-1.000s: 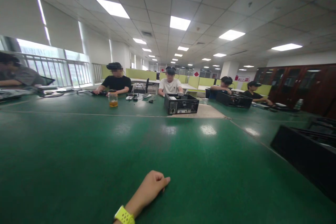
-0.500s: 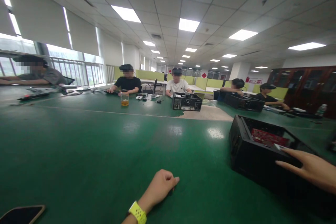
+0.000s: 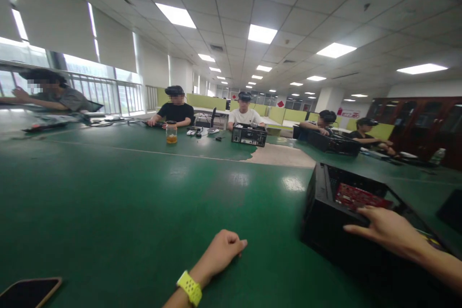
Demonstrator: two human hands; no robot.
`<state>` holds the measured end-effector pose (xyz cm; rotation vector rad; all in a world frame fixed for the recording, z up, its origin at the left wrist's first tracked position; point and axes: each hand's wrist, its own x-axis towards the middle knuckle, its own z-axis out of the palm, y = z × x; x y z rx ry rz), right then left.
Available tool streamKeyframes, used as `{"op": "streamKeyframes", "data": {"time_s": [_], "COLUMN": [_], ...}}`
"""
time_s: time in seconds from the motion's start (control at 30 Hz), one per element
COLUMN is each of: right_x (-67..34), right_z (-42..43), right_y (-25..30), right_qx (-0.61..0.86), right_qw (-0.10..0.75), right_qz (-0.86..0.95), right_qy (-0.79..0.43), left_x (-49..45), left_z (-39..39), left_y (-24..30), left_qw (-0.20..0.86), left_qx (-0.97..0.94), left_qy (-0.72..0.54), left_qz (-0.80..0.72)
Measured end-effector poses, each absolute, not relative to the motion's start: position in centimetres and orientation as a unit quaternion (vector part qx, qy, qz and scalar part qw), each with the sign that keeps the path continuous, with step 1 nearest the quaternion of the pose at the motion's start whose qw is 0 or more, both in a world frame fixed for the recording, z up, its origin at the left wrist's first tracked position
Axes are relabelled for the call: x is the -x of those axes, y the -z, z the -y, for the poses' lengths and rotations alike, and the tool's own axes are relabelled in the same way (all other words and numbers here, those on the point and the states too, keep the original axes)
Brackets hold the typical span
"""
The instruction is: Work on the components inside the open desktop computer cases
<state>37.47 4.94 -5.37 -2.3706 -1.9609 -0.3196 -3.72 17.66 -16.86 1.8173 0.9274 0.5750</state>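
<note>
My right hand [image 3: 391, 231] grips the near upper edge of an open black computer case [image 3: 332, 221] at the right. The thumb lies along the outer wall and the other fingers reach over the rim, their tips partly hidden. Inside the case a red circuit board [image 3: 361, 196] shows, and some coloured wires [image 3: 429, 239] are visible past my wrist. My left hand [image 3: 224, 250], with a yellow-green watch [image 3: 189, 288] at its wrist, rests on the green table [image 3: 144, 207]. Its fingers are curled in and nothing shows in them.
A phone [image 3: 31, 293] lies at the front left. Across the table stand a glass jar [image 3: 171, 133] with amber liquid and another computer case [image 3: 249, 135] before a person in white. Other people sit along the far side, among cables and parts. A dark object [image 3: 451, 209] is at the right edge.
The black case has shifted left with my right hand, which has moved left and now holds the edge. The far case has slid slightly left. My left hand has stayed put.
</note>
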Motion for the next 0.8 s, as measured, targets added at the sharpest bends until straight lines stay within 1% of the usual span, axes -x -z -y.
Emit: {"op": "streamKeyframes", "data": {"time_s": [0.1,0.17,0.3,0.4,0.47,0.53,0.6,0.7,0.8], "right_x": [-32.4,-29.7,-26.9,-26.9,-27.4,-28.4,-29.8,-31.7,-31.1], "right_z": [-3.6,-2.4,0.1,1.2,1.3,1.1,0.7,0.3,0.5], "right_y": [5.2,4.8,3.6,2.8,2.6,2.7,2.9,3.4,3.7], "right_qx": [0.739,0.693,0.528,0.404,0.392,0.424,0.461,0.496,0.527], "right_qw": [0.013,0.011,0.017,0.021,0.042,0.066,0.069,0.043,0.052], "right_qz": [0.663,0.709,0.842,0.913,0.919,0.903,0.885,0.866,0.846], "right_qy": [0.119,0.13,0.11,0.054,0.029,0.019,0.001,-0.038,-0.057], "left_x": [3.2,2.6,1.8,2.8,4.1,5.5,6.3,5.7,3.8], "left_z": [-17.5,-17.3,-16.9,-16.4,-15.6,-14.0,-11.9,-9.3,-9.4], "left_y": [14.7,12.4,6.7,2.9,1.3,1.1,2.0,4.7,7.0], "left_qw": [0.472,0.439,0.295,0.167,0.11,0.102,0.124,0.142,0.153], "left_qx": [-0.761,-0.779,-0.85,-0.928,-0.963,-0.976,-0.973,-0.95,-0.921], "left_qy": [-0.271,-0.308,-0.35,-0.286,-0.208,-0.142,-0.116,-0.163,-0.226], "left_qz": [-0.352,-0.325,-0.26,-0.169,-0.131,-0.128,-0.154,-0.226,-0.278]}}
